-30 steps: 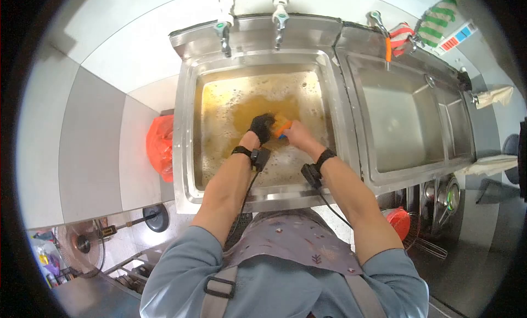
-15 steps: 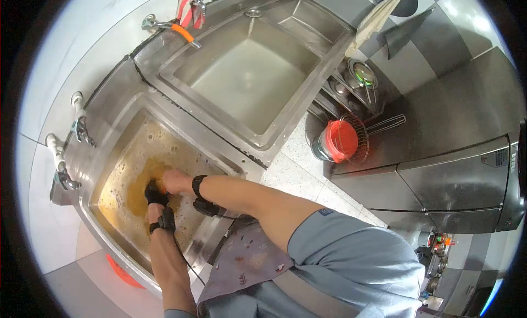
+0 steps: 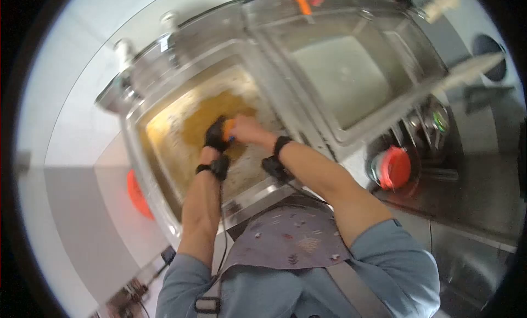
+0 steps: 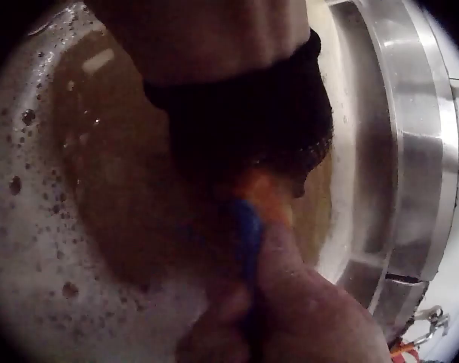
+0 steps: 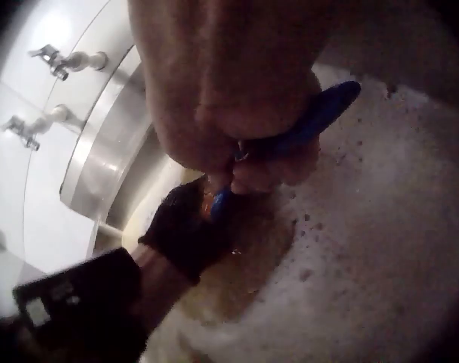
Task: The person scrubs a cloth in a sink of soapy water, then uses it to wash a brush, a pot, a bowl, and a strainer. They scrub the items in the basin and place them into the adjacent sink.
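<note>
In the left sink basin (image 3: pixel 144 112), both hands are close together over cloudy, brownish, foamy water. The left hand (image 3: pixel 218 135) wears a black glove, which in the left wrist view (image 4: pixel 244 125) bends round an orange item (image 4: pixel 265 193); its fingertips are hidden. Bare and curled, the right hand (image 3: pixel 250 131) grips a blue handle (image 5: pixel 320 117) that sticks out past its fist in the right wrist view. The front of the blue tool meets the orange item (image 5: pixel 207 203) beside the glove. What lies under the water cannot be made out.
A second basin (image 3: pixel 343 79) with pale water adjoins on the right. Taps (image 3: pixel 170 38) stand along the back wall. A red-covered container (image 3: pixel 395 168) is at the lower right, and a red bag (image 3: pixel 138 194) lies left of the sink.
The head view swung right and has partly swung back left, with blur. Both hands stay together over the same basin, and the orange item shows between them again.
</note>
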`<state>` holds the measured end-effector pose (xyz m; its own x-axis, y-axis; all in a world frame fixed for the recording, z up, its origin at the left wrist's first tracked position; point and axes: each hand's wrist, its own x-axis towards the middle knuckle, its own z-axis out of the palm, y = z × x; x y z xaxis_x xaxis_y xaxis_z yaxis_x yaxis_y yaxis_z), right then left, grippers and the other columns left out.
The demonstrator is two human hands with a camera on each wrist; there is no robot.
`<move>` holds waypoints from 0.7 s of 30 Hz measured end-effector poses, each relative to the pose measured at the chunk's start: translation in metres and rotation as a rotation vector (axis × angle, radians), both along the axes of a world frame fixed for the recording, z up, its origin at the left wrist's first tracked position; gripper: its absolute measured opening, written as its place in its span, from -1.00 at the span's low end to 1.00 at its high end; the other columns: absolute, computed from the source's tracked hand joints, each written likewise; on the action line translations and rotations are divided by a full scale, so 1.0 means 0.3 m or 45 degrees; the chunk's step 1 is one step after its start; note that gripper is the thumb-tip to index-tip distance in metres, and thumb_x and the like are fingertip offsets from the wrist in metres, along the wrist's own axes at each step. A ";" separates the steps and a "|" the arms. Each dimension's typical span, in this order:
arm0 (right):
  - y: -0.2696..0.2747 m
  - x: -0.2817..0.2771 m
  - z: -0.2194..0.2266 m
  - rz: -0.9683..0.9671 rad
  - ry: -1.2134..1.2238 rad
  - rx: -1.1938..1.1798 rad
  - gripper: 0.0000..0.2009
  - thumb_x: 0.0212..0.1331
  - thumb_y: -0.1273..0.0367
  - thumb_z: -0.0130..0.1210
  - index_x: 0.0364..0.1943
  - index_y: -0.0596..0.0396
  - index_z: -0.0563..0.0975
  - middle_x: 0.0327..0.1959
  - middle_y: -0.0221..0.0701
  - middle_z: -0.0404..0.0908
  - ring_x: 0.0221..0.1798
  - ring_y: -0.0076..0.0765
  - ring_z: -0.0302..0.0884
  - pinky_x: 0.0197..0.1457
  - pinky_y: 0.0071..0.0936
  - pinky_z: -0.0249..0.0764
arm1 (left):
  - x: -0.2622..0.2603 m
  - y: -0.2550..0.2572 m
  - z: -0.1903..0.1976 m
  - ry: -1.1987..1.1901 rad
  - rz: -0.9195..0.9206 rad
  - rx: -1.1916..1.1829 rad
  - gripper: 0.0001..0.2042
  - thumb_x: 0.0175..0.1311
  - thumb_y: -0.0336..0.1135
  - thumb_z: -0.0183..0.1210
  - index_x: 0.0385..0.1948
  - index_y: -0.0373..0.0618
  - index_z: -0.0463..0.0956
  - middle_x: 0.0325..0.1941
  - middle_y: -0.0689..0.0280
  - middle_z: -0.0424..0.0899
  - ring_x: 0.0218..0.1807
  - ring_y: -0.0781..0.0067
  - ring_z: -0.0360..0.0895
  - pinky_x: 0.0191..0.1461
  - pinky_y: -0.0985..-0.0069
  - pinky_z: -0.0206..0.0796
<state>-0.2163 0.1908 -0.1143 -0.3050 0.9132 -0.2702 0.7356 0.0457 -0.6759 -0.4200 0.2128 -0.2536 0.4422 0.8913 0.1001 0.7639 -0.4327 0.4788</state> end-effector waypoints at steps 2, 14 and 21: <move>0.021 -0.013 -0.018 -0.256 0.095 -0.157 -0.66 0.12 0.22 0.18 -0.32 0.33 0.64 -0.28 0.06 0.69 -0.14 0.18 0.68 -0.05 -0.02 0.57 | 0.019 -0.013 0.019 0.107 -0.037 0.142 -0.46 0.25 -0.13 0.26 0.25 -0.12 0.45 0.27 0.03 0.56 0.32 0.05 0.47 0.44 0.24 0.26; 0.000 -0.008 0.017 0.210 -0.056 0.098 -0.64 0.22 0.26 0.16 -0.07 0.28 0.44 -0.21 0.09 0.66 -0.11 0.31 0.62 -0.05 0.11 0.50 | 0.020 -0.026 0.087 -0.376 0.364 -0.246 -0.62 0.34 -0.23 0.18 0.12 -0.20 0.53 0.14 0.08 0.64 0.16 0.19 0.57 0.26 0.33 0.42; 0.022 -0.019 -0.068 0.024 -0.086 0.018 -0.64 0.22 0.27 0.17 -0.04 0.25 0.43 -0.25 0.10 0.66 -0.12 0.28 0.63 -0.07 0.09 0.51 | 0.035 -0.059 0.142 -0.943 0.371 -0.377 -0.71 0.38 -0.29 0.14 0.04 -0.19 0.58 0.07 0.08 0.68 0.11 0.12 0.61 0.20 0.34 0.46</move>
